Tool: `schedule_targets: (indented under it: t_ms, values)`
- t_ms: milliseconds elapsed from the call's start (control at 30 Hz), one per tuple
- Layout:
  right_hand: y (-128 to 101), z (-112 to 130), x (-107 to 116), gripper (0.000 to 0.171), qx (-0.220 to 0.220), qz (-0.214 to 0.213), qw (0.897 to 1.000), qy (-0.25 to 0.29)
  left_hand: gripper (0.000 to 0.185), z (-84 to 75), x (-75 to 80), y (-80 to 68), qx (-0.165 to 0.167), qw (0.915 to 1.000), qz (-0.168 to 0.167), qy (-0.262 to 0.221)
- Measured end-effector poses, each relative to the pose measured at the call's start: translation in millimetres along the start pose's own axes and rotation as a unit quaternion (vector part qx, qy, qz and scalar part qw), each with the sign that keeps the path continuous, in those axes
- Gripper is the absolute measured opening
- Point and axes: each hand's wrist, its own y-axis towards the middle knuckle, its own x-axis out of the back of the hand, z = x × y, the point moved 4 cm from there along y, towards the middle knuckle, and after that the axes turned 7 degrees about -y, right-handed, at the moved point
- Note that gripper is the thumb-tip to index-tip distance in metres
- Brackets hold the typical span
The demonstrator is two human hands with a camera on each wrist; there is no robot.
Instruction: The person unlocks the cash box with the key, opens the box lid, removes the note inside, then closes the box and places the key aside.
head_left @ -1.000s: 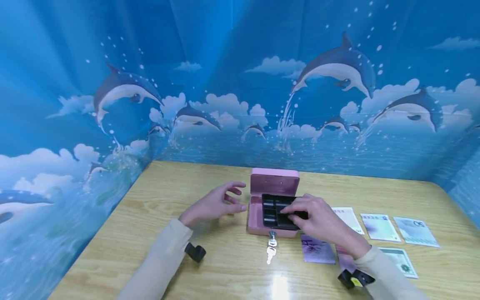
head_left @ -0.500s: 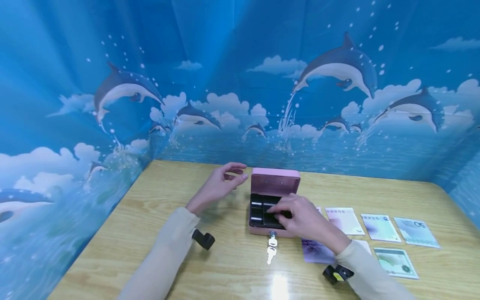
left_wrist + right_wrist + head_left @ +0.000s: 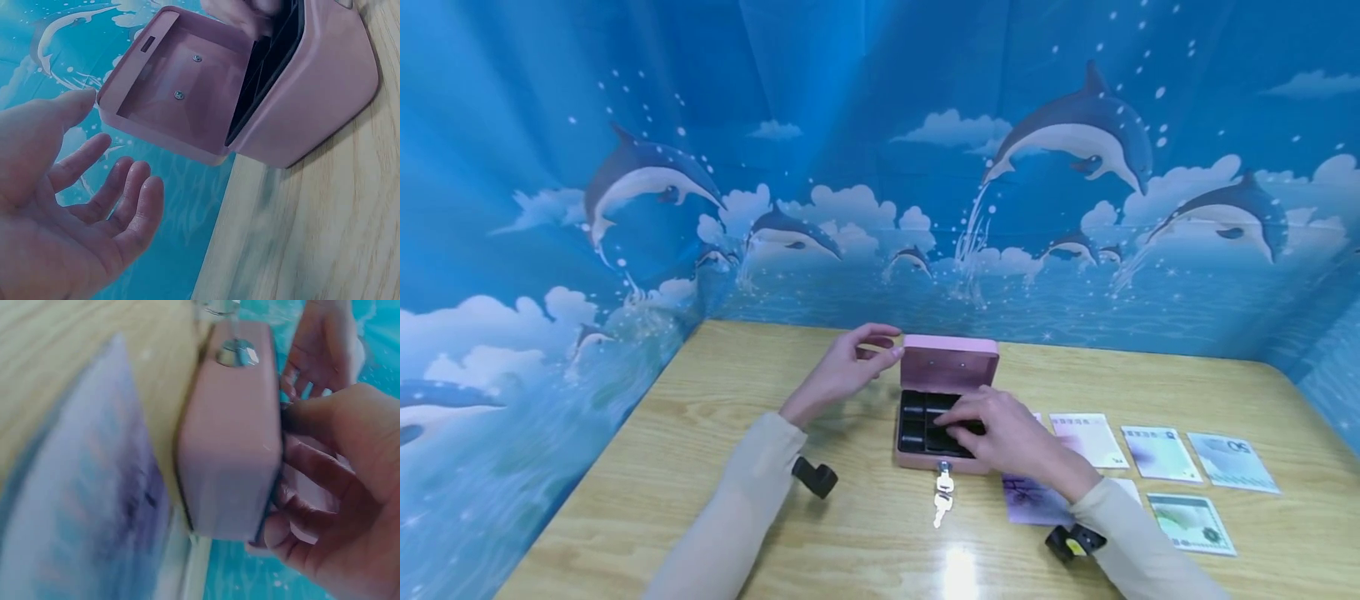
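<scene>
A small pink cash box (image 3: 917,460) stands on the table with its lid (image 3: 951,367) raised. The black compartment tray (image 3: 913,427) sits level inside it. My right hand (image 3: 1011,437) reaches into the tray from the right, thumb and fingers pinching at its middle divider; the fingertips are partly hidden. My left hand (image 3: 846,367) is held at the lid's left side, fingers loosely bent and holding nothing. In the left wrist view its thumb is right at the edge of the lid (image 3: 181,81). Keys (image 3: 943,492) hang from the lock on the box's front.
Right of the box lie several banknotes, among them a purple one (image 3: 1033,504) partly under my right arm, a green one (image 3: 1191,525) and a pale blue one (image 3: 1232,462). A dolphin-printed blue curtain (image 3: 850,167) hangs behind the wooden table (image 3: 737,375).
The black tray has moved left and down into the box, with my right hand on it. My left hand has moved up and away to the lid's left edge.
</scene>
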Motion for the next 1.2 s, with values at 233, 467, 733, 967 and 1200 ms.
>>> schedule_targets:
  t_ms: [233, 467, 733, 967, 1200]
  values:
    - [-1, -15, 44, 0.019, -0.062, -0.102, 0.991, 0.067, 0.042, -3.9, -4.1, 2.6, -0.004, 1.0, -0.003, 0.004]
    - [4, -42, 58, 0.029, -0.189, -0.17, 0.962, 0.097, 0.035, -6.1, -6.4, 5.2, -0.004, 0.9996, -0.019, 0.022]
    - [5, -56, 46, 0.049, -0.279, -0.086, 0.942, 0.166, 0.034, -5.5, -10.8, 5.9, -0.015, 0.9997, -0.011, 0.015]
    - [3, -56, 45, 0.051, -0.267, -0.049, 0.936, 0.224, 0.031, -3.9, -11.1, 4.8, -0.005, 0.9999, 0.005, -0.01]
    - [-6, -53, 45, 0.047, -0.258, -0.018, 0.934, 0.246, 0.031, -2.9, -11.6, -2.0, 0.006, 0.9991, 0.033, -0.024]
